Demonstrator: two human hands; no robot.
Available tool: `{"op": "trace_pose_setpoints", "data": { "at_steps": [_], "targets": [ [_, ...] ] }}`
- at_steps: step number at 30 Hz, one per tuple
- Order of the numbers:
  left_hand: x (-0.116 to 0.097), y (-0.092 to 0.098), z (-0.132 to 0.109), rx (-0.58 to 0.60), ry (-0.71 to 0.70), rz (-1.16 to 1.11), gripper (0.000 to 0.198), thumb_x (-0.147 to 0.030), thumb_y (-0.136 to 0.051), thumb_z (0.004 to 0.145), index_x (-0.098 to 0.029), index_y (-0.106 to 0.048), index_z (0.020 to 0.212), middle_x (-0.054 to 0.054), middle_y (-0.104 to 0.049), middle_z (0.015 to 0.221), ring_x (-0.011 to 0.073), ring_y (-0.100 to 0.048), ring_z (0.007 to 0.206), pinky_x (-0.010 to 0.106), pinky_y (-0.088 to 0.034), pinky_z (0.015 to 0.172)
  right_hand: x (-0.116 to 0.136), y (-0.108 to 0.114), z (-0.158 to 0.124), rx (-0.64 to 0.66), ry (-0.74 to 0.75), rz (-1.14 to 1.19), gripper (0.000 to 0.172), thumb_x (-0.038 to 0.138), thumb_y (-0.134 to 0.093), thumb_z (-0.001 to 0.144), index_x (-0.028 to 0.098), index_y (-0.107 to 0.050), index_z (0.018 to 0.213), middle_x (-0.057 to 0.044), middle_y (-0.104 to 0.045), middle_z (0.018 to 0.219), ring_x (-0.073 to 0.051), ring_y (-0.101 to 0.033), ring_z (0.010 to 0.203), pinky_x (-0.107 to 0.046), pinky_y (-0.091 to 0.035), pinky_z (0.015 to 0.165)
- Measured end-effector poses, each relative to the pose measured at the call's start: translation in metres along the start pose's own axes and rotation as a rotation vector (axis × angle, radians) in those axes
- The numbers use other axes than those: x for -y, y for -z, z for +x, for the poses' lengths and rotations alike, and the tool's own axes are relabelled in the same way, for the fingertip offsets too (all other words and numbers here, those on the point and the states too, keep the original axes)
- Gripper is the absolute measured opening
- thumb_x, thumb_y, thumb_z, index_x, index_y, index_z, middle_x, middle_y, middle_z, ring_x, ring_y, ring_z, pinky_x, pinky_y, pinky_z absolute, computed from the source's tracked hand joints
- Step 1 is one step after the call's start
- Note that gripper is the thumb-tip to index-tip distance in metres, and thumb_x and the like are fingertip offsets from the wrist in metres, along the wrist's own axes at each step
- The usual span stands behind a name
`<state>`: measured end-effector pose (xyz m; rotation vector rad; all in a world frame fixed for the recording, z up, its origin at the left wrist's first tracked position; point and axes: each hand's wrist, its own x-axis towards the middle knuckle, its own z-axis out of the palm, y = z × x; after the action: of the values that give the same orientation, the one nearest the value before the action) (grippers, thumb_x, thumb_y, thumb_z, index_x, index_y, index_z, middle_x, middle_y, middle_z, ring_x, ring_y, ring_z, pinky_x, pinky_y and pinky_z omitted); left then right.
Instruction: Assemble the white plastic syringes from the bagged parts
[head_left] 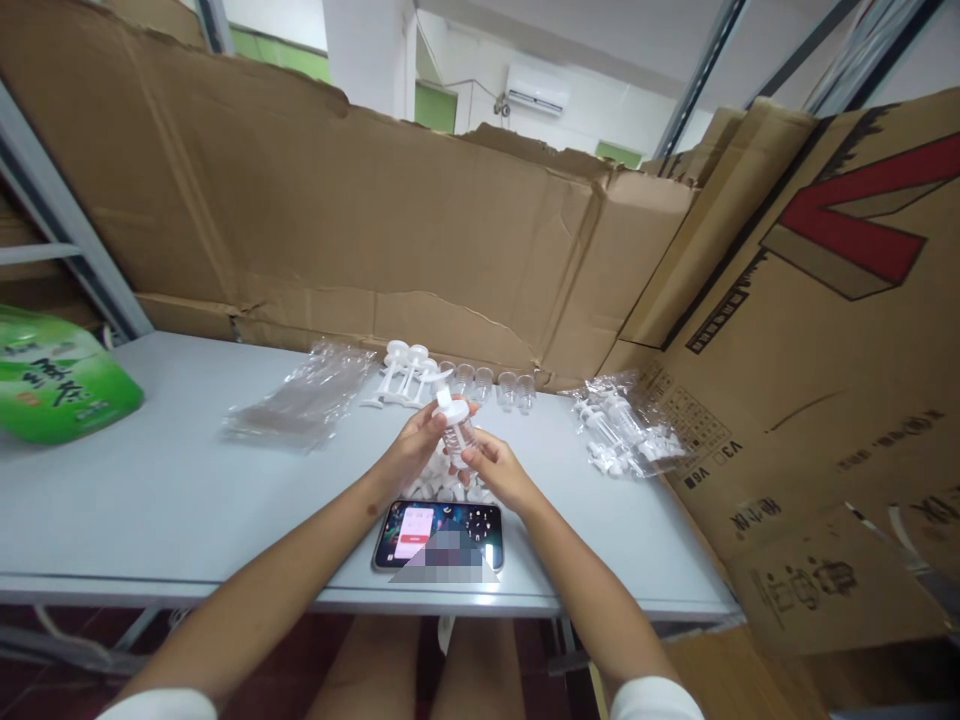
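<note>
Both hands meet over the middle of the white table (150,500). My left hand (417,438) pinches the white cap end of a small clear plastic bottle (455,424). My right hand (496,468) grips the bottle's clear body from below and the right. Under the hands lies a small heap of white plastic parts (435,484). Behind them stand white pump-like pieces (403,374) and a short row of clear little bottles (495,385).
A phone (439,535) with a lit screen lies near the table's front edge. An empty clear bag (304,400) lies at left, a clear bag of white parts (626,430) at right, a green pouch (56,380) far left. Cardboard sheets (420,220) wall the back and right.
</note>
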<state>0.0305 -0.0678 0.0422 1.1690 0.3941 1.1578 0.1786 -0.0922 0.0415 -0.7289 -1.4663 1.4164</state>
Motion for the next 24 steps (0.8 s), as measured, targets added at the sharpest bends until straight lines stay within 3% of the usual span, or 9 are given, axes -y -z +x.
{"op": "trace_pose_setpoints", "data": {
  "at_steps": [5, 11, 16, 19, 24],
  "targets": [
    [0.006, 0.004, 0.005, -0.104, -0.042, 0.083, 0.046, -0.042, -0.06, 0.073, -0.016, -0.054, 0.11, 0.011, -0.06, 0.113, 0.026, -0.054, 0.103, 0.036, -0.041, 0.087, 0.003, 0.005, 0.001, -0.104, 0.026, -0.165, 0.041, 0.036, -0.065, 0.068, 0.019, -0.059, 0.105, 0.002, -0.059, 0.068, -0.008, -0.047, 0.051, -0.021, -0.04, 0.047],
    [-0.003, 0.01, 0.009, -0.038, -0.075, 0.171, 0.062, -0.049, -0.058, 0.072, -0.019, -0.046, 0.125, 0.011, -0.05, 0.127, 0.027, -0.045, 0.116, 0.039, -0.034, 0.097, 0.001, 0.01, 0.003, -0.173, 0.008, -0.168, 0.04, 0.035, -0.065, 0.067, 0.019, -0.06, 0.104, 0.001, -0.061, 0.075, -0.007, -0.046, 0.051, -0.021, -0.04, 0.046],
    [-0.022, 0.021, 0.013, -0.207, -0.244, 0.341, 0.069, -0.055, -0.048, 0.076, -0.019, -0.034, 0.133, 0.012, -0.044, 0.132, 0.0253, -0.045, 0.117, 0.038, -0.034, 0.097, -0.001, 0.024, 0.005, -0.25, 0.054, -0.2, 0.043, 0.034, -0.067, 0.065, 0.021, -0.06, 0.104, -0.003, -0.063, 0.092, -0.013, -0.055, 0.069, -0.025, -0.045, 0.059],
    [-0.029, 0.028, 0.014, -0.27, -0.317, 0.594, 0.056, -0.049, -0.048, 0.079, -0.017, -0.045, 0.125, 0.012, -0.049, 0.128, 0.0241, -0.045, 0.117, 0.037, -0.033, 0.098, 0.001, 0.029, 0.005, -0.247, 0.062, -0.234, 0.045, 0.031, -0.069, 0.063, 0.022, -0.057, 0.105, -0.002, -0.062, 0.091, -0.017, -0.056, 0.081, -0.028, -0.045, 0.071],
    [-0.031, 0.034, 0.015, -0.293, -0.309, 0.908, 0.037, -0.045, -0.047, 0.081, -0.016, -0.064, 0.096, 0.008, -0.063, 0.107, 0.0229, -0.053, 0.105, 0.034, -0.035, 0.095, 0.005, 0.029, 0.003, -0.284, 0.083, -0.309, 0.041, 0.029, -0.07, 0.061, 0.023, -0.056, 0.099, 0.0, -0.059, 0.088, -0.016, -0.055, 0.079, -0.027, -0.044, 0.07]
  ]
}}
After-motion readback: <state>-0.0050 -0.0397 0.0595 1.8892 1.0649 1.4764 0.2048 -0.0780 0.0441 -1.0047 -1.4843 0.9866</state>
